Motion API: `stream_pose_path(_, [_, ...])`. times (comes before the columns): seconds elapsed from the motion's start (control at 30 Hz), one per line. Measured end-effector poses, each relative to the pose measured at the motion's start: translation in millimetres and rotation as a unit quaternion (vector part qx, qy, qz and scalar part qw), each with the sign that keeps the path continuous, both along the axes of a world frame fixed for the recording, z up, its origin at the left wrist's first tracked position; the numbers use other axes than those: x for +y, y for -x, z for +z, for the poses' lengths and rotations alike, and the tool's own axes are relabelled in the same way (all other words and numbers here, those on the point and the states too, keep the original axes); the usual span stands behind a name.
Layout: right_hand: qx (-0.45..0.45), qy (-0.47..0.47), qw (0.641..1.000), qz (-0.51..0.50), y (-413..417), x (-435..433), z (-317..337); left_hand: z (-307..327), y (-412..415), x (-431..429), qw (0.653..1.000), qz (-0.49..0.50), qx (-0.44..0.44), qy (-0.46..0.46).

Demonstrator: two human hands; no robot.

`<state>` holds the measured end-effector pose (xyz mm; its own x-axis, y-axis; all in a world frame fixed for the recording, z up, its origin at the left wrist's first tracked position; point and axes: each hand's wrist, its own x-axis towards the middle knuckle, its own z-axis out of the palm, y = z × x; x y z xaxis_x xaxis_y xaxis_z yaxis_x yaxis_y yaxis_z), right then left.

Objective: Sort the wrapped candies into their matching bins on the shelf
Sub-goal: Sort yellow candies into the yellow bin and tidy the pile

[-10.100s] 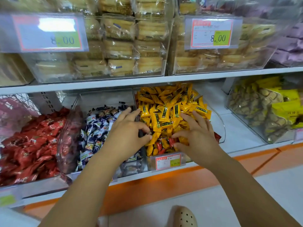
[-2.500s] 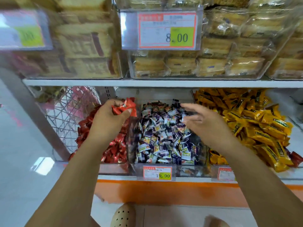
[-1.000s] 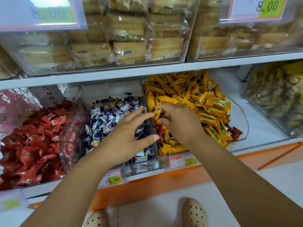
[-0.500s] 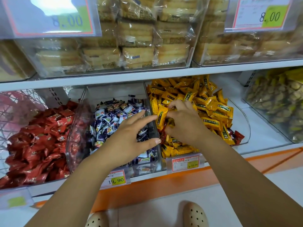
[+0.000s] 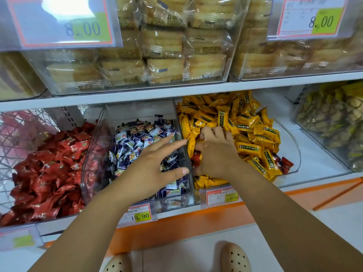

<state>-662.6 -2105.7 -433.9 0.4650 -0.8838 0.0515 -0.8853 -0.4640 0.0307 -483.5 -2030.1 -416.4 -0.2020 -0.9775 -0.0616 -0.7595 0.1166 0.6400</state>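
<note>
Left hand (image 5: 153, 169) spread wide above the middle bin (image 5: 137, 112)'s right edge; right hand (image 5: 216, 154) curls among yellow candies (image 5: 249, 130), hold unclear.

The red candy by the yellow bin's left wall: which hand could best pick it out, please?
Probably the right hand: its fingers are among the yellow candies beside the red candy; the left hand hovers over the next bin.

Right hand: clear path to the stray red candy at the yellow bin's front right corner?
Probably yes: the red candy lies uncovered on top, just beside the right hand, with only loose yellow candies between them.
</note>
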Motion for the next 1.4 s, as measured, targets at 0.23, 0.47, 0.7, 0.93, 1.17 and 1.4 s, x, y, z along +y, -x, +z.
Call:
stream_pose_path(0.23, [-0.059, 0.026, 0.998, 0.010, 2, 0, -6, 2, -1, -2, 1.000, 0.015, 0.001, 0.011])
stream_pose_path(0.47, [-0.202, -0.070, 0.977, 0.019, 21, -5, 9, 3, 6, -6, 0.996, 0.049, 0.015, 0.073])
stream_pose_path(0.7, [-0.292, -0.103, 0.951, 0.018, 37, -2, 28, 0, 23, -14, 0.982, 0.074, 0.004, 0.172])
stream_pose_path(0.93, [-0.313, -0.103, 0.943, 0.038, 31, 11, 40, 7, 44, -16, 0.977, 0.086, 0.068, 0.183])
stream_pose_path(1.17, [-0.364, -0.162, 0.917, 0.004, 32, 18, 44, 6, 44, -20, 0.970, 0.112, 0.133, 0.169])
stream_pose_path(1.4, [-0.468, -0.234, 0.852, -0.031, 33, 20, 48, 8, 41, -20, 0.959, 0.129, 0.211, 0.140])
